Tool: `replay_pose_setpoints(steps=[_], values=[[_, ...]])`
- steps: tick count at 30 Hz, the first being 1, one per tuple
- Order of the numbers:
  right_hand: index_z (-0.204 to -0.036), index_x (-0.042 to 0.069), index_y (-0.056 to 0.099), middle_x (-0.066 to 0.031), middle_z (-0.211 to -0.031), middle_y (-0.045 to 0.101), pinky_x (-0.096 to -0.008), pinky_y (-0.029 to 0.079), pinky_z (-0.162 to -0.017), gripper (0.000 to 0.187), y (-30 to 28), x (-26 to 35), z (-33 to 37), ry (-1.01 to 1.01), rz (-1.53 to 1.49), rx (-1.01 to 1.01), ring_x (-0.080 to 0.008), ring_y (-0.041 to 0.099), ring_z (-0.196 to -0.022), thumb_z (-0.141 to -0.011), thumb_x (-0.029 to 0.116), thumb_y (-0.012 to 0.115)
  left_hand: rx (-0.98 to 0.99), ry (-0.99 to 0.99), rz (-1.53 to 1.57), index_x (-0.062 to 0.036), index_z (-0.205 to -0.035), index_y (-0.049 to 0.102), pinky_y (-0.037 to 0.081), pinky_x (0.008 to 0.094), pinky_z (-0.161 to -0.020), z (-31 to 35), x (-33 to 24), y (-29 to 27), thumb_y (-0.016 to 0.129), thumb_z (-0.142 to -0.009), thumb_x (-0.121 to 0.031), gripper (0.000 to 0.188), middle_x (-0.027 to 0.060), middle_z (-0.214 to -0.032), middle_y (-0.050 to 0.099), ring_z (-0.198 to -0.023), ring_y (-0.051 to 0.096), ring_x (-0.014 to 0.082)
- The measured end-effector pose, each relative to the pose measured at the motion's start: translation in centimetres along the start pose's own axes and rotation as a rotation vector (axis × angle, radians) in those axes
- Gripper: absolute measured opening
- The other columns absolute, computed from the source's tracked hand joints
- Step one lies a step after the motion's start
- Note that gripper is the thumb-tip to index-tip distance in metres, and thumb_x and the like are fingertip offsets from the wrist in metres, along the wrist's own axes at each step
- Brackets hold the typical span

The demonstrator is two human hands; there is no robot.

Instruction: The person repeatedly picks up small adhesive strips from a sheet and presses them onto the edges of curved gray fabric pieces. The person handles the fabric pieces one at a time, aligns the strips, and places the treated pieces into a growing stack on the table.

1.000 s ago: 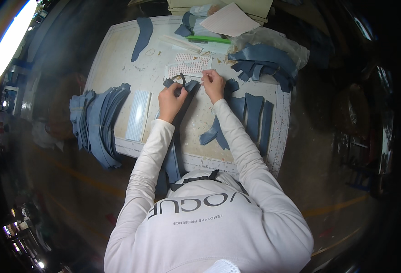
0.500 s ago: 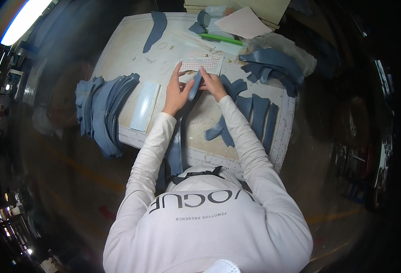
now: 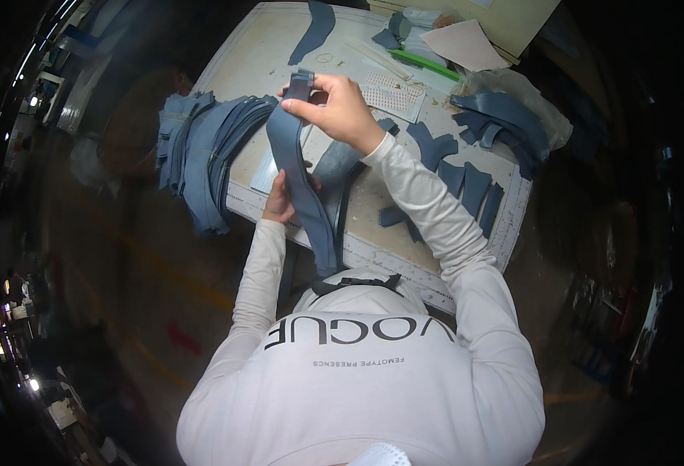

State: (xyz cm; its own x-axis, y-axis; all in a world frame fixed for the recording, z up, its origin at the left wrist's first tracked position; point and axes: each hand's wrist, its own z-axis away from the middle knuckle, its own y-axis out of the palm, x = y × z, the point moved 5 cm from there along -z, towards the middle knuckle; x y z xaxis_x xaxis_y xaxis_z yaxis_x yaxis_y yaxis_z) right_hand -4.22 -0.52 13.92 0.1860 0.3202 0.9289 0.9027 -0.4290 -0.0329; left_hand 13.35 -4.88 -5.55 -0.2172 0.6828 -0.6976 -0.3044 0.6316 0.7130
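- Your left hand, low at centre frame, grips the lower run of the long blue-grey fabric strip, fingers closed around it; half a second ago both hands were flat on the table.
- Your right hand has risen off the table and pinches the strip's top end. The strip now hangs taut between your hands, up off the work table, so the work has gone from flat handling to handling in the air.
- Below the strip, the near table edge runs through centre frame.
- Left of centre, a stack of blue fabric pieces overhangs the table edge.
- Right of centre, loose cut pieces lie flat.
- Farther up sit the white perforated template and a green pen; the bare patch at upper left is your open room.
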Motion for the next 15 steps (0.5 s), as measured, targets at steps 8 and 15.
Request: replay_pose_setpoints(steps=[8, 15], values=[[-0.105, -0.003, 0.064, -0.0106, -0.098, 0.068, -0.0256, 0.057, -0.07, 0.026, -2.8, -5.4, -4.2, 0.191, -0.075, -0.095, -0.0151, 0.066, -0.083, -0.084, 0.012, 0.07, -0.482, -0.008, -0.183, -0.0027, -0.121, 0.05, 0.053, 0.0211, -0.063, 8.4, -1.0, -1.8, 0.052, -0.097, -0.029, 0.036, 0.0079, -0.09, 0.064, -0.071, 0.062, 0.012], [-0.096, -0.005, 0.067, -0.0128, -0.088, 0.068, -0.0245, 0.059, -0.056, 0.025, -4.7, -18.3, -0.9, 0.544, -0.064, -0.233, -0.0156, 0.067, -0.069, -0.077, 0.01, 0.075, -0.525, -0.118, -0.539, -0.001, -0.12, 0.051, 0.051, 0.0205, -0.06, 6.9, -1.0, -3.6, 0.053, -0.097, -0.019, 0.029, 0.0094, -0.088, 0.067, -0.066, 0.062, 0.0106]])
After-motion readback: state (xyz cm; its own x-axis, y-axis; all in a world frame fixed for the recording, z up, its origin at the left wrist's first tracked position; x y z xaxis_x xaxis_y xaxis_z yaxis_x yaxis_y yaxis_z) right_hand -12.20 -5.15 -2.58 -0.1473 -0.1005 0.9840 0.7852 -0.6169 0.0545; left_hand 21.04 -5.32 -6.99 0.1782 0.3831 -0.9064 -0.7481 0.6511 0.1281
